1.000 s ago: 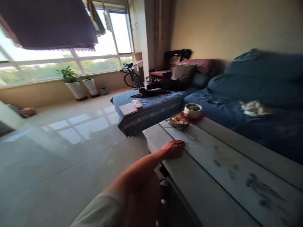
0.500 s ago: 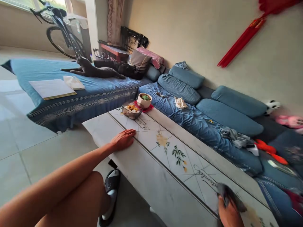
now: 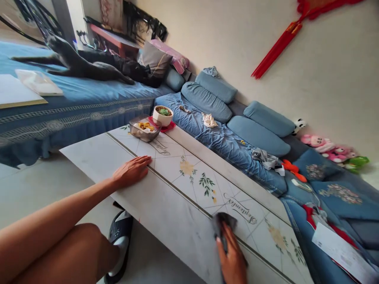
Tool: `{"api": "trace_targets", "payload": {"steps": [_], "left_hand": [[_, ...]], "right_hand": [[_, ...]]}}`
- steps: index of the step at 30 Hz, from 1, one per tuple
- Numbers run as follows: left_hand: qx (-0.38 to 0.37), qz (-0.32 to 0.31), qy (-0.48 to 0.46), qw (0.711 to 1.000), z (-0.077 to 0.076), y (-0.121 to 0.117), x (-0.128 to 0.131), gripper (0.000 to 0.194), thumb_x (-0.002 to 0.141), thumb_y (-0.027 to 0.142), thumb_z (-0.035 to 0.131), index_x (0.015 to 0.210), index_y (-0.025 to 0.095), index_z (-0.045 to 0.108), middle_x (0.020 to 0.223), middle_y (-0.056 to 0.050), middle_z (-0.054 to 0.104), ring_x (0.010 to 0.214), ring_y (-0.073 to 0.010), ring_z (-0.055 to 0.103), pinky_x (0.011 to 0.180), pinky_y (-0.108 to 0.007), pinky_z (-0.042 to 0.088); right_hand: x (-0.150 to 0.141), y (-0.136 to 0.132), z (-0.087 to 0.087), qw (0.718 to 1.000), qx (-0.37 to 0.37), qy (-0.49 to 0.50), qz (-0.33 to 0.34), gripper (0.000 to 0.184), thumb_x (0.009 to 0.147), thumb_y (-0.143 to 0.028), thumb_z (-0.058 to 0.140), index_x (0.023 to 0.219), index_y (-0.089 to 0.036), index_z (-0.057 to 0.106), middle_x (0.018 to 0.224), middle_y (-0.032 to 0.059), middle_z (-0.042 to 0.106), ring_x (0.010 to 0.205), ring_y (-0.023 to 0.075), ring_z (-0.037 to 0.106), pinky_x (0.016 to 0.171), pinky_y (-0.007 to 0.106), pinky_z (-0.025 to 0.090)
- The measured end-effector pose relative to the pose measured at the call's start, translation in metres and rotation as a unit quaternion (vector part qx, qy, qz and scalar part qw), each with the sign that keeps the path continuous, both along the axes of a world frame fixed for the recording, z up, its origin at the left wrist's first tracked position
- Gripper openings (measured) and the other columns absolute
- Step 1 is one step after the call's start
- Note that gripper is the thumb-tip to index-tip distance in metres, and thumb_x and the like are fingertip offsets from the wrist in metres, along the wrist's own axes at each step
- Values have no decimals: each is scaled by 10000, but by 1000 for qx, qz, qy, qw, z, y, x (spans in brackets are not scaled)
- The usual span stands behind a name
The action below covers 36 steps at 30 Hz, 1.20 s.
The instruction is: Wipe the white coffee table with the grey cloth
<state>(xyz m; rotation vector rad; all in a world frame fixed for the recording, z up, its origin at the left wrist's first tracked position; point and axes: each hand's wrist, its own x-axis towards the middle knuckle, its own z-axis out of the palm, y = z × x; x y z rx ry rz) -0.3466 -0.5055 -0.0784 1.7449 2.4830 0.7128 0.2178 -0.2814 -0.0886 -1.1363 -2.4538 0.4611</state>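
My left hand (image 3: 132,171) lies flat on the near left part of the white table (image 3: 183,232), fingers stretched out and holding nothing. At the lower right, my right hand (image 3: 232,256) presses a dark grey cloth (image 3: 223,221) against the tabletop, its fingers closed over it. Part of the cloth is hidden under the palm. The table has a printed strip with flowers and lettering. Beyond my left hand stand a see-through bowl (image 3: 145,129) with yellow and white contents and a white plant pot (image 3: 162,117) on a red mat.
A blue-covered sofa (image 3: 207,138) runs along the table's far side, with cushions, cloths and soft toys. A grey cat (image 3: 79,65) lies on the blue daybed (image 3: 97,96) at the left. Papers (image 3: 340,252) lie at the right. My slippered foot (image 3: 120,244) is beside the table.
My right hand has moved the cloth across the tabletop, from the printed strip toward the table's near side. My left hand stays flat on the table. The view has turned to the right.
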Motion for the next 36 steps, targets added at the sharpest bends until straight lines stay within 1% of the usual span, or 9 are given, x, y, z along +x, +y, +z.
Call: {"api": "trace_targets", "payload": {"steps": [4, 9, 12, 15, 19, 24, 30, 33, 36], "left_hand": [[14, -10, -5, 1000, -5, 1, -4, 669, 1165, 456, 456, 1721, 167, 691, 1846, -128, 605, 1744, -318, 563, 1527, -516, 369], [-7, -7, -2, 1000, 7, 0, -1, 660, 1153, 441, 463, 1705, 172, 705, 1830, -126, 624, 1734, -318, 577, 1509, -518, 409], [-22, -6, -2, 1000, 15, -1, 0, 671, 1164, 455, 441, 1715, 171, 698, 1843, -122, 609, 1743, -311, 566, 1509, -516, 404], [-16, -2, -4, 1000, 13, -2, 0, 674, 1167, 465, 435, 1712, 172, 702, 1843, -123, 607, 1743, -319, 566, 1513, -533, 395], [-5, -3, -2, 1000, 3, -2, -1, 672, 1181, 475, 433, 1731, 182, 684, 1850, -111, 603, 1744, -317, 563, 1523, -536, 379], [2, -10, 14, 1000, -5, -2, -2, 663, 1190, 452, 441, 1745, 161, 659, 1864, -118, 586, 1750, -307, 555, 1524, -520, 379], [15, -8, 5, 1000, -3, -1, -2, 613, 1164, 377, 508, 1714, 181, 694, 1827, -132, 627, 1726, -326, 585, 1497, -555, 437], [7, -9, -2, 1000, 6, -1, 1, 609, 1130, 336, 563, 1700, 176, 704, 1812, -154, 639, 1721, -334, 592, 1489, -567, 454], [-18, -14, -4, 1000, 14, -1, 5, 635, 1110, 309, 596, 1721, 155, 675, 1831, -177, 610, 1741, -342, 567, 1494, -572, 447]], "right_hand": [[25, 96, 45, 974, -24, -85, -208, 890, 1044, -628, 385, 1629, -43, 714, 1723, 306, 647, 1672, 471, 590, 1408, 592, 501], [-149, 180, 84, 982, -5, -95, -164, 538, 1206, -365, 532, 1571, -25, 734, 1659, 321, 683, 1643, 386, 624, 1428, 620, 436], [-257, 137, 84, 995, 9, -91, -27, 443, 1217, -314, 645, 1576, -72, 740, 1734, 222, 663, 1680, 311, 580, 1445, 545, 421], [-285, 49, 61, 986, 15, -87, 144, 519, 1214, -301, 581, 1668, -80, 702, 1832, 141, 594, 1742, 257, 501, 1483, 397, 319], [-172, -22, 16, 970, 9, -73, 233, 597, 1191, -440, 491, 1737, -312, 696, 1855, -31, 569, 1761, 245, 494, 1480, 437, 380], [-60, 88, 21, 997, 13, -68, -43, 759, 1098, -568, 448, 1650, -143, 749, 1743, 188, 670, 1663, 387, 619, 1403, 546, 527], [-243, 199, 59, 991, 32, -100, -79, 637, 1105, -228, 450, 1567, 135, 694, 1644, 429, 637, 1612, 452, 616, 1408, 538, 435], [-334, 138, 53, 996, 35, -70, 53, 608, 1146, -264, 501, 1622, 54, 703, 1725, 346, 621, 1653, 385, 587, 1435, 468, 390], [-326, 43, 27, 980, 21, -27, 198, 618, 1131, -385, 505, 1627, -142, 783, 1754, 191, 663, 1687, 381, 585, 1461, 500, 415]]}}
